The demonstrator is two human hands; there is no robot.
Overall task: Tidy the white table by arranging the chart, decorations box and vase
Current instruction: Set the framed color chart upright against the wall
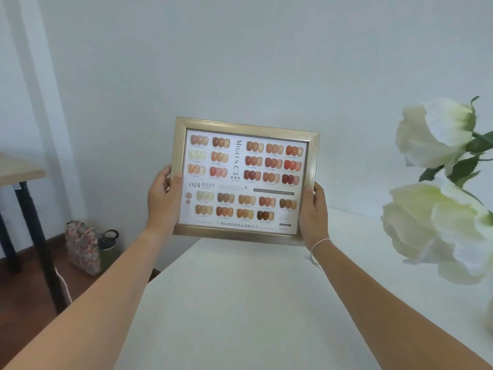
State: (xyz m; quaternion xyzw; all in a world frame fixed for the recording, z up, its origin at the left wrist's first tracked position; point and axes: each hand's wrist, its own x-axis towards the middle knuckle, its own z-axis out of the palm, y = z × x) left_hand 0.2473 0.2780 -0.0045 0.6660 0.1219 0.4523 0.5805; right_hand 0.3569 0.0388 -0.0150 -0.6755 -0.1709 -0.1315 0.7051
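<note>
The chart (244, 180) is a gold-framed card of nail colour samples, held upright in the air above the far left corner of the white table (240, 303). My left hand (164, 198) grips its left edge and my right hand (313, 212) grips its right edge. Large white flowers (437, 188) with green leaves fill the right side of the view; only a sliver of the vase (489, 316) shows at the right edge. The decorations box is out of view.
A pale wall stands right behind the table. On the left is a wooden-topped table (18, 166) with black legs. A floral bag (82, 247) and a dark bottle (108, 245) sit on the brown floor beside the wall, with a white cord nearby.
</note>
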